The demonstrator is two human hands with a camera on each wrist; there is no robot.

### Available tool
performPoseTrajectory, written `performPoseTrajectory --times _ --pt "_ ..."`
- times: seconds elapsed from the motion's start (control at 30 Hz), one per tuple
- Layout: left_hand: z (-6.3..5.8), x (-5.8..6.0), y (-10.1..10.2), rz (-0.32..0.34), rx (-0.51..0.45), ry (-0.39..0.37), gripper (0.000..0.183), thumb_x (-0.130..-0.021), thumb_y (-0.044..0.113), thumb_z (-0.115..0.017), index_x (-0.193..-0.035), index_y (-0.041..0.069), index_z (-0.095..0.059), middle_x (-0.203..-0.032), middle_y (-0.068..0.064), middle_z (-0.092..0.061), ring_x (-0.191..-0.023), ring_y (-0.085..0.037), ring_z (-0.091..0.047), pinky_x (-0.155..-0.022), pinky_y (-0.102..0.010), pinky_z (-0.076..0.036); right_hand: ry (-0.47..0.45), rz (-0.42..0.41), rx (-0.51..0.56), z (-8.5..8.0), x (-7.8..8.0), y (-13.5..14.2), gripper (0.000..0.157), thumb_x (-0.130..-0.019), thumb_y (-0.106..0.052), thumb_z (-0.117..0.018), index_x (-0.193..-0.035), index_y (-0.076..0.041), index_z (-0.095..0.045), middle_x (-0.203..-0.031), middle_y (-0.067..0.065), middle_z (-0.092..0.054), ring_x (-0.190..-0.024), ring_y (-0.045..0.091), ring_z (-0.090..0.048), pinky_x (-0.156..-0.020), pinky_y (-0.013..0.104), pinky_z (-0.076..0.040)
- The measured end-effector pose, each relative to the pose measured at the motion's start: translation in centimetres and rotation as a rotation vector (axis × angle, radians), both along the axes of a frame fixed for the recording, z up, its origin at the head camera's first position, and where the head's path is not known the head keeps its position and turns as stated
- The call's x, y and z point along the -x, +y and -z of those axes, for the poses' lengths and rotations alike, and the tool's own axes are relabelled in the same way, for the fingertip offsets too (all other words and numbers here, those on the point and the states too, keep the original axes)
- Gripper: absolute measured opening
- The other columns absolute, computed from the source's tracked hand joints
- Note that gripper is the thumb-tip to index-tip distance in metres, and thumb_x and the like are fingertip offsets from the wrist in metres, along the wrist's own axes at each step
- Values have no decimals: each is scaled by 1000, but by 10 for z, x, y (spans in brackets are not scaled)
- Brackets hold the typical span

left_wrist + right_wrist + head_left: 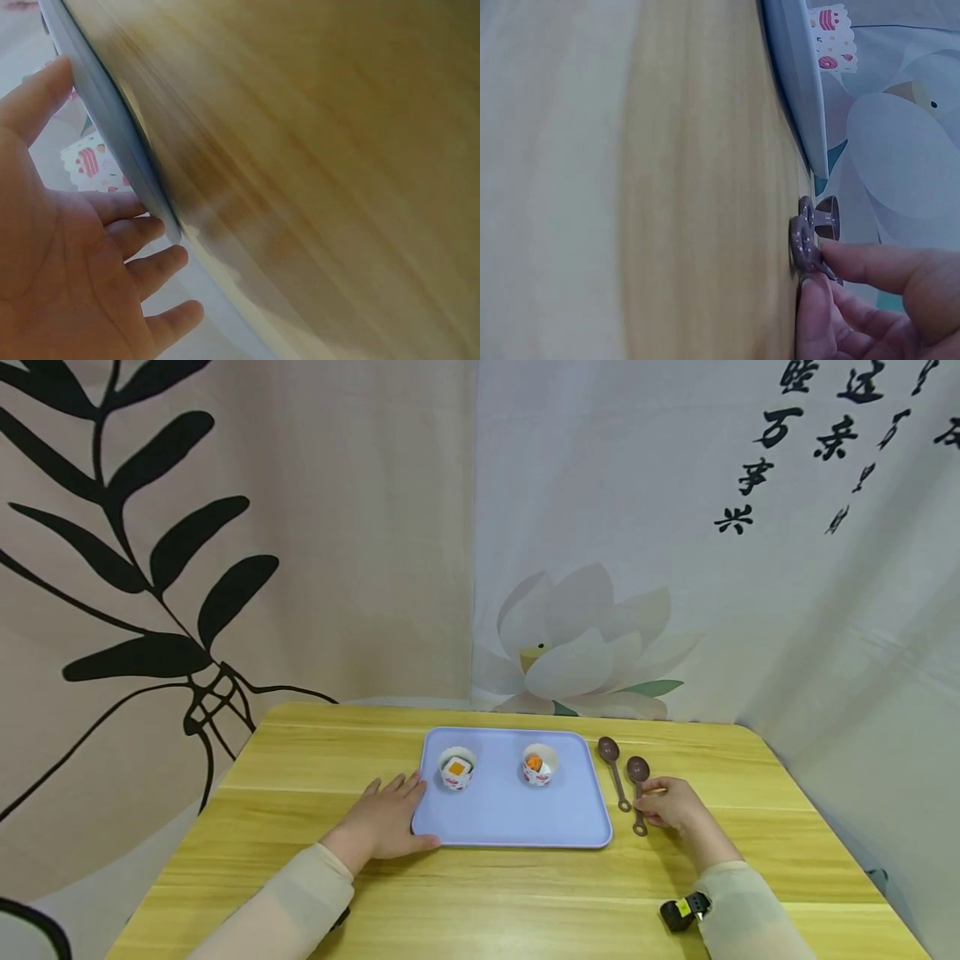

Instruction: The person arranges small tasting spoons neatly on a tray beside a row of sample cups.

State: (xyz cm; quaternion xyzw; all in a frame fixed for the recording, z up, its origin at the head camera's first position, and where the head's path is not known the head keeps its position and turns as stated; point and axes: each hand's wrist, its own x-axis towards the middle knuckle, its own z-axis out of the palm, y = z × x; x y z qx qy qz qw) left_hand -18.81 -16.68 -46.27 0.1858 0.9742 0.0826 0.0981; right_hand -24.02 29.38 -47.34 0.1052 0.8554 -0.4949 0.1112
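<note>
- The right grip (670,802) pinches narrow on the handle of a brown spoon (638,772), whose bowl points away from it; the left grip (390,820) spreads wide against the near-left corner of a blue tray (510,814).
- Just left of the pinched spoon lies a second spoon (615,768); we judge a leftward sweep could knock it, so little gap divides them.
- That slim handle could twist, we think, if the pinch bears on it unevenly.
- Two printed cups stand on the tray, the left cup (454,783) near the left grip, the right cup (536,778) between both grips; a shove from the left could jolt or tip them.
- Left of the right grip, past the second spoon, we see the tray's raised rim, a likely snag for low moves.
- Worktop (525,893) runs on rightward and nearward of the right grip; its far edge lies beyond both bowls.
</note>
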Motion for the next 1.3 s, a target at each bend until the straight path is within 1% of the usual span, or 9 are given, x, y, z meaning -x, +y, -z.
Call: performPoseTrajectory --times 0.2,0.33,0.63,0.87,1.0,1.2,1.3 --pt "-2 0 1 -3 -3 -6 100 -86 67 -63 -153 -2 -36 -161 -17 -29 -147 -40 -28 -116 -62 -19 6 5 -3 0 0 0 41 -90 5 -68 -124 17 -49 -86 14 -64 -66 14 -62 -60 27 -57" --pt "-4 -1 1 -2 -7 -4 99 -87 66 -63 -152 -3 -37 -161 -18 -29 -147 -40 -28 -116 -63 -19 12 0 -14 1 0 0 41 -90 5 -67 -125 17 -50 -88 14 -64 -67 14 -62 -61 27 -57" --pt "-3 -1 1 0 0 -4 99 -87 67 -63 -153 -2 -37 -161 -18 -30 -147 -40 -28 -116 -62 -19 20 1 -33 -2 -2 -2 37 -90 5 -67 -123 15 -54 -87 13 -64 -67 14 -60 -59 28 -56" --pt "-3 -2 1 -6 -3 -4 99 -86 68 -63 -153 -1 -37 -161 -17 -30 -147 -39 -28 -116 -62 -20 10 -23 -42 -4 -4 -2 37 -92 4 -66 -125 15 -53 -90 15 -63 -68 16 -60 -60 29 -57" --pt "-2 -3 1 -13 -7 -8 99 -86 67 -64 -153 -1 -37 -161 -16 -31 -147 -39 -28 -116 -62 -19 5 -35 -25 -3 -6 0 38 -92 4 -66 -126 15 -52 -92 15 -63 -69 16 -60 -61 28 -57" --pt "-4 -3 2 -13 -14 -8 99 -86 67 -64 -153 -1 -37 -161 -16 -31 -147 -39 -29 -116 -63 -20 24 -66 -24 -6 -9 5 37 -92 4 -66 -125 16 -53 -91 14 -67 -67 15 -61 -60 28 -57" --pt "-5 -3 2 -16 -15 -13 100 -86 67 -64 -153 -1 -36 -161 -16 -30 -147 -39 -28 -116 -63 -19 32 -64 -16 -8 -10 8 37 -93 2 -66 -125 16 -54 -91 14 -68 -66 15 -61 -59 28 -56"
